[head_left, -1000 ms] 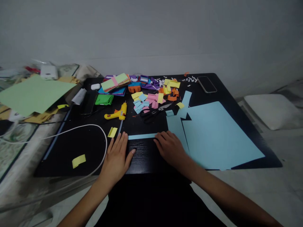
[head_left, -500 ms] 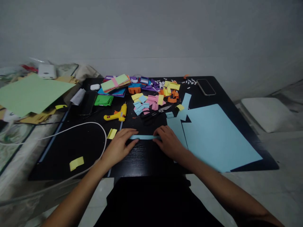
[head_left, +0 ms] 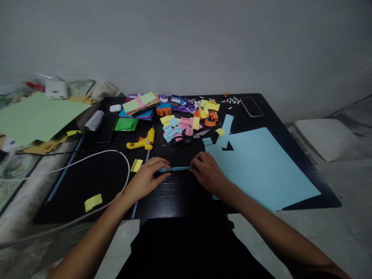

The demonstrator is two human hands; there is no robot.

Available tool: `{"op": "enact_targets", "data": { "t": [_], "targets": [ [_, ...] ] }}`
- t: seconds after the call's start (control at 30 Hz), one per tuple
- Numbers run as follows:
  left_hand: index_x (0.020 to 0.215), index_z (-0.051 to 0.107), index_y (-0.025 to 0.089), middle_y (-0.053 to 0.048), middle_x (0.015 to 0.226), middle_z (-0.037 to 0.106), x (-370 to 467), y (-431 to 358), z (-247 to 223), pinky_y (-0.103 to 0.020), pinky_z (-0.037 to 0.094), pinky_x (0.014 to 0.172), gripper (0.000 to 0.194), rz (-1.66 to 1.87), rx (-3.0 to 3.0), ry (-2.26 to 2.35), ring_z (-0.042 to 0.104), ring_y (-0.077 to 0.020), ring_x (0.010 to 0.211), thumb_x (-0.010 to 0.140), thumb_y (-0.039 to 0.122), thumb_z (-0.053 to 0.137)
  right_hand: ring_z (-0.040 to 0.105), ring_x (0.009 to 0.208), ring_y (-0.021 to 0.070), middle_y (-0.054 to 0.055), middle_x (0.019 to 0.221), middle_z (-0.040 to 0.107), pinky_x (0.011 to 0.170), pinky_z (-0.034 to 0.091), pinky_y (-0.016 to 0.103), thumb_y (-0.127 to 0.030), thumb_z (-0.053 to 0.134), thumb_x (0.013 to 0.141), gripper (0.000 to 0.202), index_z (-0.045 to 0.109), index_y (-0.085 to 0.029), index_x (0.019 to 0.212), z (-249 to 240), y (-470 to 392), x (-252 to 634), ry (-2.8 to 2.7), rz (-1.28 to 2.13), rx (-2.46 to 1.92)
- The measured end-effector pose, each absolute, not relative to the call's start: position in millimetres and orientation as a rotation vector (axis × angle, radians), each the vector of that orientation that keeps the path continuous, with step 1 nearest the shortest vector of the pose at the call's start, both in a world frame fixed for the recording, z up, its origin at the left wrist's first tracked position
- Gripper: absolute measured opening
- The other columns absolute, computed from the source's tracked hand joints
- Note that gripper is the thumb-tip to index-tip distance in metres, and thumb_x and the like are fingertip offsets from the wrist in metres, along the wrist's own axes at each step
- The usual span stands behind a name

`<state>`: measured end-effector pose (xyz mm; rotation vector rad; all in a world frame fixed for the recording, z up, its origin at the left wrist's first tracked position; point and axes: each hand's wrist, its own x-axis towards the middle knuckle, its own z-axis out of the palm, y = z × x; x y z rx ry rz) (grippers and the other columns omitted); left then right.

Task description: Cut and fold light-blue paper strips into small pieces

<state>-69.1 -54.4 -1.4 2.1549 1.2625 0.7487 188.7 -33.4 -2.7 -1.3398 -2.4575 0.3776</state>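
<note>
A narrow light-blue paper strip stretches between my two hands, low over the black table. A lengthwise crease seems to run along it. My left hand pinches the strip's left end between thumb and fingers. At the other end my right hand has its fingers closed on the paper, its forearm lying over a large light-blue sheet. Just beyond the strip rest black-handled scissors, and a yellow glue gun lies past my left hand.
Small blue, pink, yellow and orange paper pieces are heaped behind the scissors. A phone lies at the back right. A white cable loops beside my left forearm. Green sheets lie at the left, and a white stool stands at the right.
The blue strip looked flat and wider before; now it appears thinner, with a dark line along it. Both hands have stayed nearly in place, with the fingers slightly shifted.
</note>
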Motion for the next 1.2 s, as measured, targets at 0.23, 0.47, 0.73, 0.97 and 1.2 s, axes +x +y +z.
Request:
{"op": "enact_targets", "data": {
  "t": [0.23, 0.47, 0.73, 0.97, 1.2],
  "targets": [
    [0.097, 0.074, 0.021, -0.008, 0.108, 0.074, -62.1, -57.0, 20.4, -0.038, 0.054, 0.094, 0.014, 0.893, 1.915, 1.205, 0.069, -0.0225, 0.102, 0.091, 0.034, 0.071, 0.061, 0.101, 0.0234, 0.005, 0.097, 0.072, 0.094, 0.044, 0.040, -0.016, 0.063, 0.097, 0.005, 0.063, -0.020, 0.095, 17.0, -33.5, 192.8, -2.409, 0.617, -1.237],
    [0.121, 0.066, 0.018, -0.009, 0.103, 0.077, -61.1, -52.1, 29.1, -0.037, 0.059, 0.083, 0.038, 1.184, 0.965, 1.015, 0.074, -0.0238, 0.093, 0.089, 0.039, 0.068, 0.069, 0.081, 0.0169, 0.000, 0.084, 0.073, 0.075, 0.052, 0.030, -0.022, 0.061, 0.096, 0.007, 0.057, -0.021, 0.090, 31.2, -37.2, 193.2, -2.042, 1.227, -1.202],
    [0.103, 0.074, 0.012, -0.009, 0.092, 0.078, -43.0, -45.7, 22.0, -0.034, 0.063, 0.078, 0.037, 1.039, 0.818, 1.091, 0.075, -0.0215, 0.083, 0.079, 0.040, 0.080, 0.075, 0.079, 0.0207, 0.004, 0.082, 0.077, 0.077, 0.056, 0.034, -0.031, 0.066, 0.093, 0.021, 0.065, -0.018, 0.110, 13.2, -41.7, 183.5, -1.491, 1.712, -1.181],
    [0.072, 0.069, 0.015, 0.000, 0.061, 0.065, -33.4, -7.4, 24.9, -0.021, 0.043, 0.048, 0.033, 0.896, 1.306, 1.194, 0.054, -0.0092, 0.050, 0.079, 0.045, 0.080, 0.075, 0.085, 0.0223, 0.007, 0.095, 0.078, 0.082, 0.059, 0.038, -0.050, 0.078, 0.082, 0.036, 0.074, -0.018, 0.099, 16.9, -35.6, 175.3, -1.319, 1.951, -1.026],
    [0.069, 0.067, 0.015, 0.004, 0.053, 0.053, -27.2, 7.8, 4.6, -0.020, 0.030, 0.048, 0.037, 0.882, 1.344, 1.148, 0.043, -0.0078, 0.048, 0.077, 0.048, 0.080, 0.067, 0.076, 0.0187, 0.005, 0.083, 0.074, 0.072, 0.053, 0.033, -0.054, 0.077, 0.083, 0.038, 0.076, -0.016, 0.090, 6.8, -12.4, 174.4, -1.530, 1.851, -1.050]
  ]
}}
